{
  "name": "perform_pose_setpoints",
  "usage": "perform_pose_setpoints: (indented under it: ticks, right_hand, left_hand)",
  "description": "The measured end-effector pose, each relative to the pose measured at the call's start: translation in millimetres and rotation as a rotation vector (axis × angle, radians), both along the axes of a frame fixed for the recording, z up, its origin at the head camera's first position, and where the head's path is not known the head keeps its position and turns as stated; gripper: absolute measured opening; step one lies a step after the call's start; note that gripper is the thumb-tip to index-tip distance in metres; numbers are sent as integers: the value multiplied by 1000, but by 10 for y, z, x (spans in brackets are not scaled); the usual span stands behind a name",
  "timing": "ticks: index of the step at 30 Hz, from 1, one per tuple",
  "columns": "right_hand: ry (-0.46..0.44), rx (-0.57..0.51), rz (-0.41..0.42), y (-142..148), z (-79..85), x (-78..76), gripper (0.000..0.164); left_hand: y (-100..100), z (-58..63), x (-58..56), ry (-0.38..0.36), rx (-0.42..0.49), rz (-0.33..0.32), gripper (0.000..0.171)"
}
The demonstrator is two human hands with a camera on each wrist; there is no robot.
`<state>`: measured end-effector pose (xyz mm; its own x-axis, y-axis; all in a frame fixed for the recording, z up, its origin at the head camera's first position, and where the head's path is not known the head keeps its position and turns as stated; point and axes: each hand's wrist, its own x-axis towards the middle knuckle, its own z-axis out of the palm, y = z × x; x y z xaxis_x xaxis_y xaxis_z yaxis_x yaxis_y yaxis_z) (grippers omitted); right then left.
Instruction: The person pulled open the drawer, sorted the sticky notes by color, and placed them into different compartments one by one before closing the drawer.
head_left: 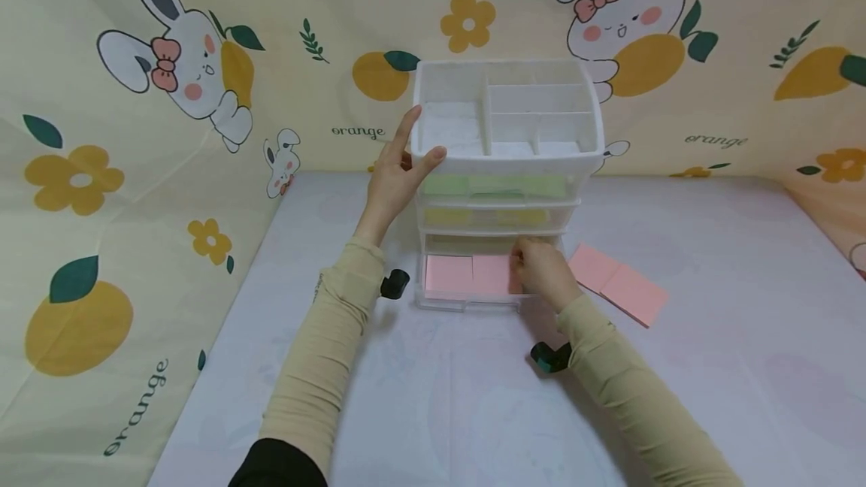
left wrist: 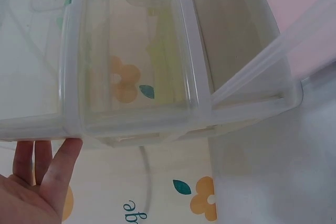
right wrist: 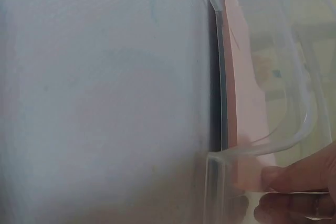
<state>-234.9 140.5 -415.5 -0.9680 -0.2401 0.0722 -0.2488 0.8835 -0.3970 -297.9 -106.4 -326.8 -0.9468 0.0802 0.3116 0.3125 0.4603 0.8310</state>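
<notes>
A white plastic drawer organizer with clear drawers stands on the table. My left hand rests on its upper left corner, thumb at the front rim; in the left wrist view straight fingers touch its side. The bottom drawer is pulled out and holds pink sticky note pads. Over that drawer's right end, my right hand pinches the edge of a pink pad, fingers curled. The right wrist view has the thumb against the pink paper; the fingertips are partly hidden.
More pink sticky note pads lie on the table right of the organizer. Closed drawers above contain green and yellow paper. The organizer's top tray has dividers. A patterned cloth hangs behind and at the left.
</notes>
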Motion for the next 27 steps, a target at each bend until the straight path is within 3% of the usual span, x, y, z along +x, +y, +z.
perform_pose_setpoints:
  ticks: [16,27]
  right_hand:
    - [44,17,37,4,-31,-10,15]
    - [45,-53,59,-32,110,67,24]
  left_hand:
    - [10,0,2,-20,6,5,67]
    - [12,-8,-3,-6,4,2,68]
